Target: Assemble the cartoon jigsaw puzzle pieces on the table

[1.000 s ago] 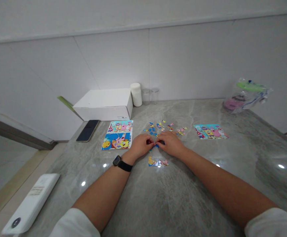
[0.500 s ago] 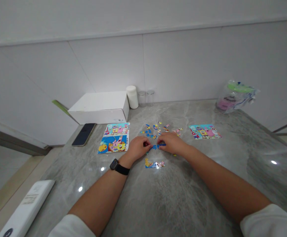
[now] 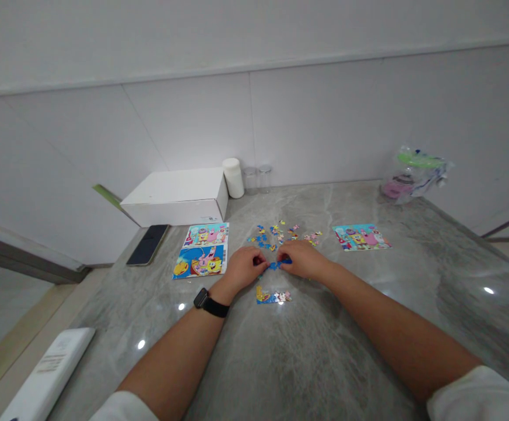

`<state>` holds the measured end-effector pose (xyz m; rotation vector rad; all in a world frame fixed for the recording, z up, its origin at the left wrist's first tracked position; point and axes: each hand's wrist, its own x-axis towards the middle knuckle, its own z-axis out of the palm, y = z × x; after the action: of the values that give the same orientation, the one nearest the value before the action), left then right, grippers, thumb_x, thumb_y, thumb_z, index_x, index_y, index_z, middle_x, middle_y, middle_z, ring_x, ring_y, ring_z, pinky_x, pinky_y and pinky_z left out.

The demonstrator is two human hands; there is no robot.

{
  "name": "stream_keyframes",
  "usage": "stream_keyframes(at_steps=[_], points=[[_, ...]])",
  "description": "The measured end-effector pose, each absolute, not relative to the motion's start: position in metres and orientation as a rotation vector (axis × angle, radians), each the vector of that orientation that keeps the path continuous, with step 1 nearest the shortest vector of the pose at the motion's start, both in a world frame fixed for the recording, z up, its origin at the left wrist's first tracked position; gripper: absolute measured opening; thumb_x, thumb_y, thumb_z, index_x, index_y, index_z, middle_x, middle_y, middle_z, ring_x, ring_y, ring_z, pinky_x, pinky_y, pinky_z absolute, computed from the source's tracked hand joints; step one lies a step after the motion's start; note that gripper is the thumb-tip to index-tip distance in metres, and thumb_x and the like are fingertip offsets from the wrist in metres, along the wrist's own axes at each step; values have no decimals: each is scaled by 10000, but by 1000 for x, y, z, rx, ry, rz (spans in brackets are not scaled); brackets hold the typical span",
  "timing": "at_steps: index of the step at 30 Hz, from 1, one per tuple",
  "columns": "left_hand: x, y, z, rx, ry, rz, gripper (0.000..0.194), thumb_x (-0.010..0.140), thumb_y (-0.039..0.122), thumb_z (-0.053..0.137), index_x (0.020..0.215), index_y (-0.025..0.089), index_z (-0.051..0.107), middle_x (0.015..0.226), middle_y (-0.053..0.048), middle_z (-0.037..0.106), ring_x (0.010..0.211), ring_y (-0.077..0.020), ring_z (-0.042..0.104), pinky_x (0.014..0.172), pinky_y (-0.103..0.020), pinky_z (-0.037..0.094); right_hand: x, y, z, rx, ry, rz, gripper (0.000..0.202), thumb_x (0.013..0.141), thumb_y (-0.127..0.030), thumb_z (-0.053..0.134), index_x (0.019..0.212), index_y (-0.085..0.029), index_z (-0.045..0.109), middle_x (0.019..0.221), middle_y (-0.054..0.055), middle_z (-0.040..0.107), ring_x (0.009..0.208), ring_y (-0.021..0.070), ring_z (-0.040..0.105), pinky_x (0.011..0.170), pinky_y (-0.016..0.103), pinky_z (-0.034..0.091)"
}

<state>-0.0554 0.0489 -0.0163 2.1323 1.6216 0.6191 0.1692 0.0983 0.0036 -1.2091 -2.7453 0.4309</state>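
Observation:
My left hand and my right hand meet over the table, fingertips pinched on a few joined blue puzzle pieces between them. Fingers partly cover these pieces. Just nearer to me lies a partly joined strip of puzzle, yellow at its left end and blue along the bottom. Beyond my hands, loose puzzle pieces in blue, yellow and pink are scattered. A black watch sits on my left wrist.
Left of my hands lie cartoon picture sheets and a phone; a picture card lies right. Behind stand a white box, a white bottle, two glasses and a bagged container. A white device lies near left.
The whole view has shifted slightly, so things sit a little lower. Both hands stay pinched on the blue pieces, with the fingertips slightly closer together.

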Motion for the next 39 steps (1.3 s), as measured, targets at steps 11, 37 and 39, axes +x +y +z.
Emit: stream_keyframes(at_steps=[11,37,39], points=[[-55,48,-16,2144,1620,625,155,880,344,755,817,205,737,855,-23,735,800,-183,634,724,-299,436,168,96,6,-1216,-2751,446,124,867,-296,755,980,-246,763,1012,35,773,995,232,677,861,317,407],[-50,46,-18,2176,1464,789,96,944,282,694,970,218,760,949,-41,717,898,-199,641,829,-324,491,193,107,44,-1408,-2749,357,148,907,-189,690,1018,-234,777,1067,54,791,1009,237,710,838,303,451],[-47,44,-17,2260,1379,774,119,951,277,694,1016,236,784,1014,-56,727,982,-217,650,913,-352,496,196,107,39,-1392,-2801,402,159,880,-191,714,1021,-231,777,1059,53,791,991,235,711,812,292,451]])
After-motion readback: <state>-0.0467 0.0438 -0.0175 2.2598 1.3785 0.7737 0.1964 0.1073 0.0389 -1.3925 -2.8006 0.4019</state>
